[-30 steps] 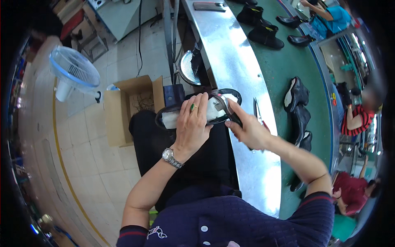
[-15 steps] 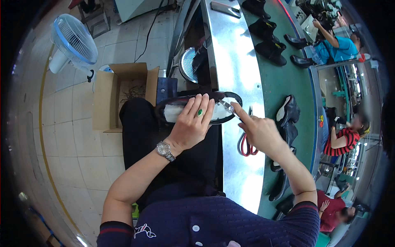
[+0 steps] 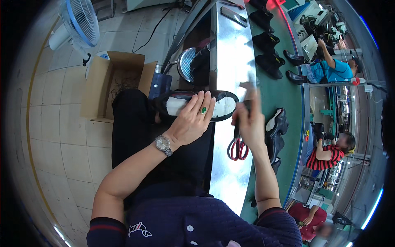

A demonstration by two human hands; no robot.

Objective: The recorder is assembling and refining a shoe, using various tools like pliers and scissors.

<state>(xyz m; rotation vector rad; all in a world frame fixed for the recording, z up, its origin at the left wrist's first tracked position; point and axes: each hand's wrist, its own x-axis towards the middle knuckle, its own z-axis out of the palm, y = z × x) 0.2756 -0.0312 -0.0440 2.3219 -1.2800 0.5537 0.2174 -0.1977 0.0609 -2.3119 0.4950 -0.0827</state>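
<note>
A black shoe [image 3: 224,108] with white panels facing up rests across my lap, against the edge of the metal bench. My left hand [image 3: 192,118] lies over its middle and holds it, fingers together, the thumb hidden. Over the bench, just right of the shoe, my right hand [image 3: 252,125] is apart from it and smeared by motion. Its fingers are closed around a slim metal-bladed tool [image 3: 247,85], whose outline is blurred. Red-handled scissors [image 3: 238,150] lie on the bench below that hand.
The narrow metal bench [image 3: 232,181] carries a phone [image 3: 233,16] at its far end. Beyond runs a green conveyor [image 3: 269,88] with several black shoes [image 3: 276,142]. On the left stand an open cardboard box [image 3: 96,88] and a fan [image 3: 82,20]. Other people work past the conveyor.
My right hand has lifted the tool off the shoe's right end and swung it up and to the right. My left hand keeps its place on the shoe; the whole view has shifted slightly.
</note>
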